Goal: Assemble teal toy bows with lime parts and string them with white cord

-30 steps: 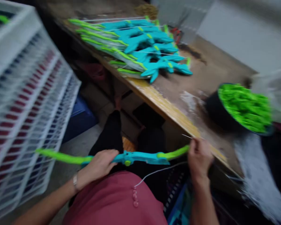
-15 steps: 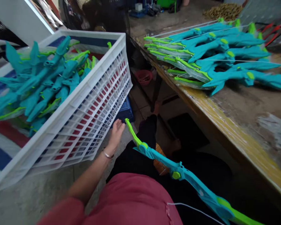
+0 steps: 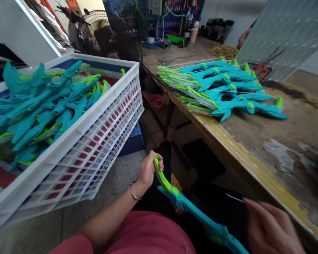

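A teal and green toy bow [image 3: 185,206] lies slanted across my lap. My left hand [image 3: 148,170] is closed round its green upper tip. My right hand [image 3: 270,225] is at the lower right, fingers pinched on a thin white string [image 3: 234,197] near the bow's lower half. A white plastic crate [image 3: 95,141] on my left holds several teal bows [image 3: 42,102]. Several strung bows [image 3: 222,88] lie in a pile on the wooden table [image 3: 254,165] to my right.
The crate stands on a concrete floor [image 3: 122,176] beside a blue box [image 3: 134,141]. A fan [image 3: 100,24] and cluttered shelves stand at the back. A grey perforated panel [image 3: 281,31] leans at the far right. A small red bowl [image 3: 156,101] sits under the table.
My left hand, open near the crate half a second ago, has closed on the bow's green tip. My right hand has come into view holding the string. The view has shifted slightly.
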The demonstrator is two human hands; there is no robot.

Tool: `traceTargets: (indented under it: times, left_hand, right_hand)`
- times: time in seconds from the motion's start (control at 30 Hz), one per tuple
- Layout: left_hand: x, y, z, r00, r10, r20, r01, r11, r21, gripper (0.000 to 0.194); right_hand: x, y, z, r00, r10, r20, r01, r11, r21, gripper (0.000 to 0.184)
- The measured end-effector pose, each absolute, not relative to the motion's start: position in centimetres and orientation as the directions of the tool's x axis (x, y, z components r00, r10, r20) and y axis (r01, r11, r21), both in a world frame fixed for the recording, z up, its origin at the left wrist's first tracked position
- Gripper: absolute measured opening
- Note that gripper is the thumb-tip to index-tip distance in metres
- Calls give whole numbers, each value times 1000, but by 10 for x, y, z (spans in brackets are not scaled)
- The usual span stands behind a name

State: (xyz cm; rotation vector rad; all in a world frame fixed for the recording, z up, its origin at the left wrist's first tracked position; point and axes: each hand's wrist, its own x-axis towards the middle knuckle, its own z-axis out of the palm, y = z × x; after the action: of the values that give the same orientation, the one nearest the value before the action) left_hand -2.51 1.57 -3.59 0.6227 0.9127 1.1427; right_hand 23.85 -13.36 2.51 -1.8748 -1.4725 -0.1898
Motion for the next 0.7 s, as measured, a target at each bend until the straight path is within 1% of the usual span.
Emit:
traceTargets:
  times: [0.07, 0.17, 0.23, 0.33, 0.43, 0.5, 0.6, 0.7]
  left_hand:
    - [-13, -2, -25, 202, 954, -223, -488, 295, 822, 53]
    - [-5, -20, -8, 252, 962, -111, -520, 231, 822, 49]
    - [-7, -24, 2, 246, 968, -50, -572, 186, 799, 46]
    - [-15, -23, 17, 255, 967, 32, -651, 147, 745, 41]
    - [-22, -22, 28, 297, 952, 73, -692, 162, 703, 38]
    - [-23, -23, 33, 325, 943, 77, -704, 187, 685, 39]
    - [-23, -27, 36, 354, 932, 80, -712, 213, 669, 41]
    - [-23, -30, 36, 362, 928, 94, -724, 216, 655, 41]
  right_hand:
    - [209, -120, 37, 272, 808, 523, 853, 49, -520, 20]
    - [167, -85, 56, 219, 853, 473, 656, 230, -719, 15]
    - [147, -70, 65, 177, 885, 431, 537, 280, -796, 12]
    - [127, -67, 72, 104, 923, 371, 451, 288, -845, 16]
    - [110, -72, 75, 79, 920, 384, 401, 323, -857, 18]
    - [100, -74, 76, 106, 918, 382, 339, 328, -882, 18]
    - [87, -74, 75, 160, 926, 341, 214, 305, -928, 17]
    - [81, -73, 71, 171, 925, 341, 200, 306, -931, 15]
